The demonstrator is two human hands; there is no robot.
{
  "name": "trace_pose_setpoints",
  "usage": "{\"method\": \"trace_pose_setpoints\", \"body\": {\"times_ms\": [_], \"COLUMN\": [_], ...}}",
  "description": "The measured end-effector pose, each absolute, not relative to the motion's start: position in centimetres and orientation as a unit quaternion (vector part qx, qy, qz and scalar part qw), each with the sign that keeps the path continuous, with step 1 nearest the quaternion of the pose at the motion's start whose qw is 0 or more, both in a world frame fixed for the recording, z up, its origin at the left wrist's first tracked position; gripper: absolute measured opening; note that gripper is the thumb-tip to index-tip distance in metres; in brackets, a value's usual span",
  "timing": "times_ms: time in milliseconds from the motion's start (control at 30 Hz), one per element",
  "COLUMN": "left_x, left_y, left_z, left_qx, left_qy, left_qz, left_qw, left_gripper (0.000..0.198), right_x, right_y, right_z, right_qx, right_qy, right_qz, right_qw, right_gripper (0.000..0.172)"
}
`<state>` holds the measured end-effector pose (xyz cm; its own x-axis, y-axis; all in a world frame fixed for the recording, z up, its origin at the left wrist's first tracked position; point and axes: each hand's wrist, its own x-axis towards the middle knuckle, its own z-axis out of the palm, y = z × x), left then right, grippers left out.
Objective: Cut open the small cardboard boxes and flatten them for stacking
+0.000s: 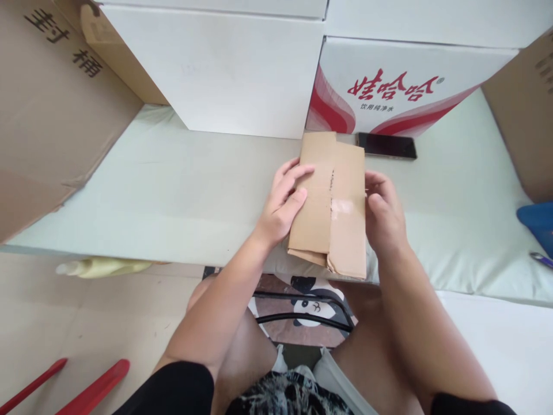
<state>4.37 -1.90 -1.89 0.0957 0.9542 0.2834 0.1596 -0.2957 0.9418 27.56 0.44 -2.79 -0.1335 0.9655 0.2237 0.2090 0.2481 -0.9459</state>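
Note:
A small brown cardboard box (317,202), flattish with a ragged seam down its middle and a piece of clear tape, lies at the front edge of the pale green surface. Its near end flap hangs slightly loose. My left hand (283,202) grips the box's left side, thumb and index finger resting on the top face, the other fingers partly hidden. Along the right side my right hand (383,210) is curled against the box edge, its fingertips partly out of sight behind it.
Beyond the box lies a dark phone (386,146), before a white and red carton (401,86). A plain white carton (224,69) stands beside it. Large brown cartons (56,104) flank the surface. A blue object (538,225) and a pen (541,259) sit at the right edge.

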Motion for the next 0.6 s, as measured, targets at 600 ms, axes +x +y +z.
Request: {"method": "trace_pose_setpoints", "body": {"times_ms": [600], "left_x": [4.0], "left_y": [-2.5], "left_z": [-1.2], "left_qx": [0.757], "left_qy": [0.358], "left_qz": [0.433], "left_qw": [0.333], "left_gripper": [0.045], "right_x": [26.4], "right_y": [0.4], "right_z": [-1.3], "right_qx": [-0.464], "right_qy": [-0.559], "right_qz": [0.512], "right_qw": [0.457], "right_gripper": [0.079]}}
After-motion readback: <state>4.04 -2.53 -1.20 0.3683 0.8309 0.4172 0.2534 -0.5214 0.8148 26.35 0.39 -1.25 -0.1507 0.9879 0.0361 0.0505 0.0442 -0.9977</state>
